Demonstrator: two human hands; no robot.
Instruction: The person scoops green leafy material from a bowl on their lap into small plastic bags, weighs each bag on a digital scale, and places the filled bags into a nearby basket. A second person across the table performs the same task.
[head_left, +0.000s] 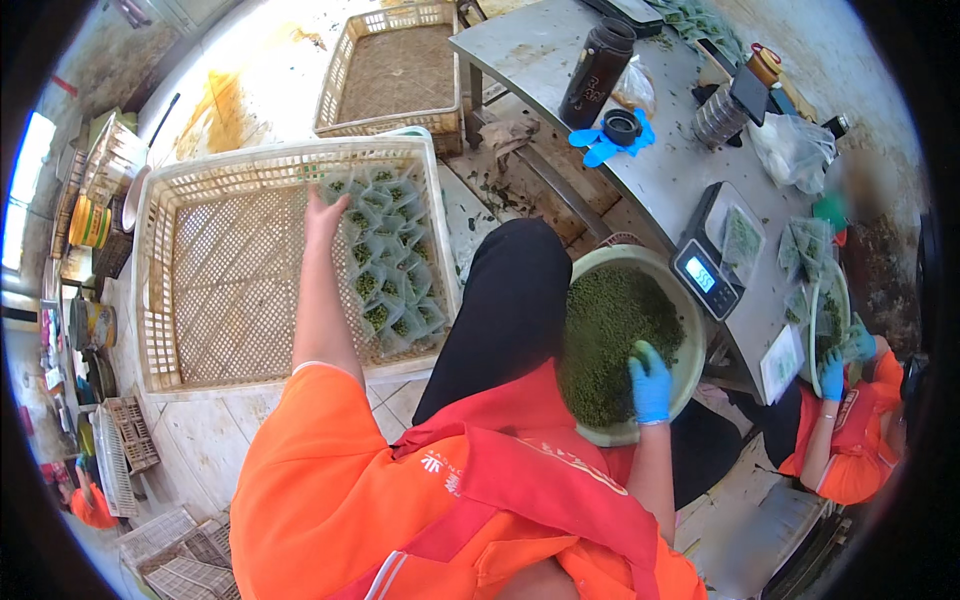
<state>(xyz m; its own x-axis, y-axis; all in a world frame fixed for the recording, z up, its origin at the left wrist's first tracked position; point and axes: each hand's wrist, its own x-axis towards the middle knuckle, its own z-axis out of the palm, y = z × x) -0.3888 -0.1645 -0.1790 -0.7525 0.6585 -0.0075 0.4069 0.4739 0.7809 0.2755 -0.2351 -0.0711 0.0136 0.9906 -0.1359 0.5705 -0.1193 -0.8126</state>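
My bare left hand (324, 214) reaches into a large plastic mesh crate (240, 277), at the upper left end of the packed bags. Its thumb touches or nearly touches a clear bag; whether the fingers grip one is hidden. Rows of clear bags of small green berries (386, 259), like green peppercorns, stand along the crate's right side. My right hand (651, 386), in a blue glove, rests on loose green berries (611, 337) in a pale round basin (694, 360) by my lap. Its curled fingertips hide whether berries are held.
A metal table (675, 161) at the right bears a lit digital scale (709, 274) with a filled bag (741, 238), a dark bottle (596, 75) and a blue glove (600, 146). A co-worker's gloved hands (832, 371) work at another basin. Another crate (397, 75) stands beyond mine.
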